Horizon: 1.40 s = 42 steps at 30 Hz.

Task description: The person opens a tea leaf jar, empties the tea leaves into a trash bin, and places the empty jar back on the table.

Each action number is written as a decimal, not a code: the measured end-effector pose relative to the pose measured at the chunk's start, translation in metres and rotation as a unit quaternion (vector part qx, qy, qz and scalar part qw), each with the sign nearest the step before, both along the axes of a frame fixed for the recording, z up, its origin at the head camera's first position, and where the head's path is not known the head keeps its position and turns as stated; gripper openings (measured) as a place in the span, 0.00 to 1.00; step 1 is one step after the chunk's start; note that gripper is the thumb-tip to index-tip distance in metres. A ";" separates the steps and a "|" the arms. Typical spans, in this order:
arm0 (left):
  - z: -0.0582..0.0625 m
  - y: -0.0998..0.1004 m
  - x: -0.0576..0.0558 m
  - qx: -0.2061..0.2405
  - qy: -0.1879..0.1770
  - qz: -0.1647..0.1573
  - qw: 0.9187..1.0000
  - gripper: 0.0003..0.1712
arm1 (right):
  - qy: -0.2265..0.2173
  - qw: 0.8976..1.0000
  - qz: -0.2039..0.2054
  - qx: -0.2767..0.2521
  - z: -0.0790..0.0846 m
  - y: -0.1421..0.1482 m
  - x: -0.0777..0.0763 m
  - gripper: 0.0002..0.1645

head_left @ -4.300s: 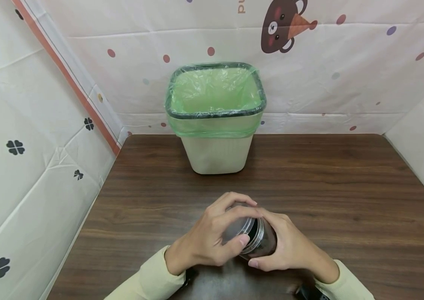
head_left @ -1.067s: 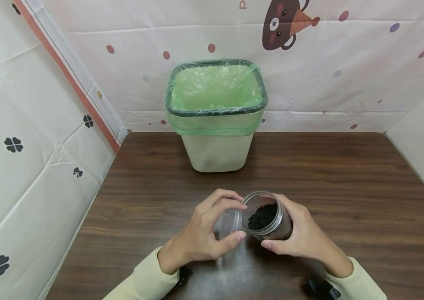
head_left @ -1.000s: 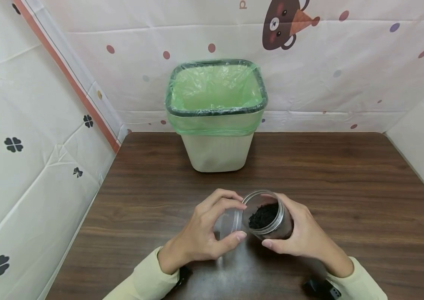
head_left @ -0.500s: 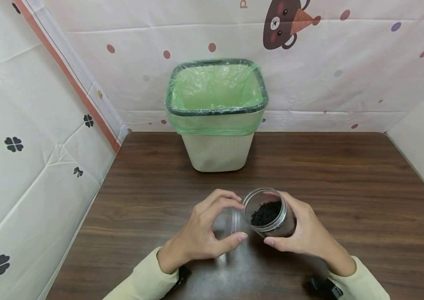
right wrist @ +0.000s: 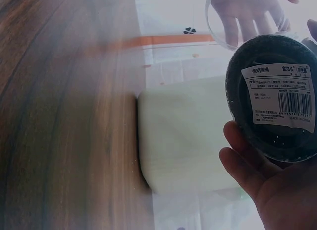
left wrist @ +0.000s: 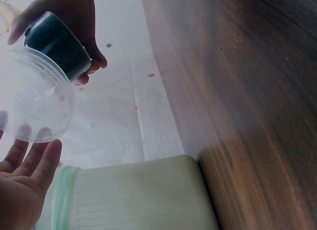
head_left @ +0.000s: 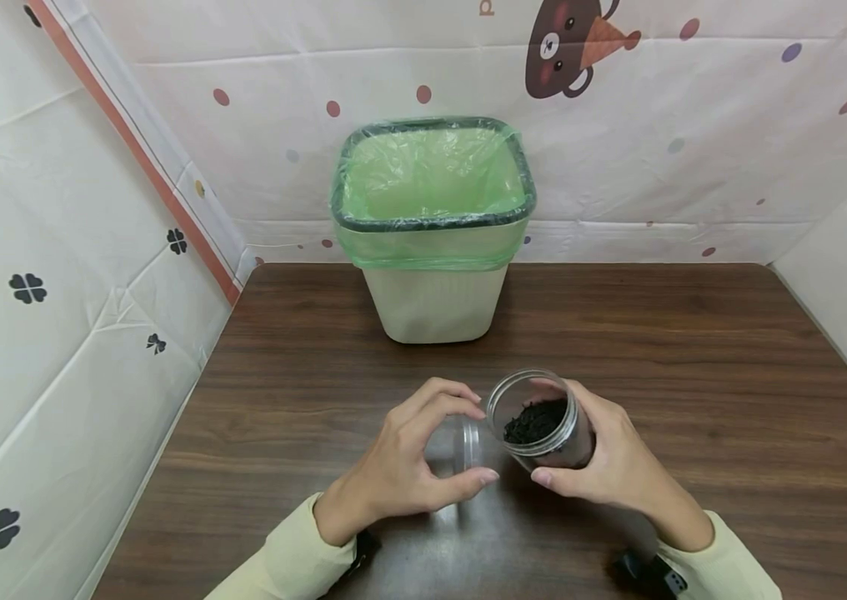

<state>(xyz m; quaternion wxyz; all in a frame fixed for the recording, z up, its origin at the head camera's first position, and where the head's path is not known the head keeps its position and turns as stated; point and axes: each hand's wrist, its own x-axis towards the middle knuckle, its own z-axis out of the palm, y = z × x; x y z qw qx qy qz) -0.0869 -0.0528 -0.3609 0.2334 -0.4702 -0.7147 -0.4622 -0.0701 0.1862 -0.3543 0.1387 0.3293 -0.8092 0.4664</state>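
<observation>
My right hand [head_left: 614, 450] grips a clear plastic jar [head_left: 577, 442] round its side. The jar leans, its uncovered mouth turned up and toward the left hand. Dark, loose shredded stuff [head_left: 536, 422] lies inside, its exact kind unclear. On the jar's base, a white printed label [right wrist: 280, 98] shows in the right wrist view. My left hand [head_left: 404, 458] holds a clear round lid [head_left: 471, 444] by its edge, fingers above and thumb below, just left of the jar's mouth. The left wrist view shows the lid [left wrist: 37, 98] from its broad side, fingertips at its rim.
A pale bin [head_left: 434, 304] with a green plastic liner [head_left: 431, 250] stands at the back of the brown wooden table [head_left: 656, 350]. Behind it hangs a patterned white sheet [head_left: 694, 150], with another sheet [head_left: 93, 358] at the left.
The lid has come off the jar since the earliest frame, and the jar has tipped to show its contents. Lately the jar has moved slightly up and right, widening the gap from the lid.
</observation>
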 end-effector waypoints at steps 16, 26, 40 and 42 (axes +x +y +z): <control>0.002 0.000 0.001 -0.003 -0.005 -0.002 1.000 0.25 | -0.007 1.000 -0.015 0.016 -0.026 0.012 -0.009 0.55; -0.015 -0.002 -0.004 -0.013 -0.018 0.007 1.000 0.27 | -0.007 1.000 -0.019 0.016 -0.028 0.013 -0.011 0.56; 0.010 -0.002 0.005 -0.020 -0.024 0.019 0.999 0.27 | 0.002 1.000 -0.024 0.012 0.007 0.001 0.000 0.51; 0.011 -0.002 0.005 -0.021 -0.024 0.020 0.999 0.27 | 0.003 1.000 -0.023 0.010 0.007 0.001 0.000 0.51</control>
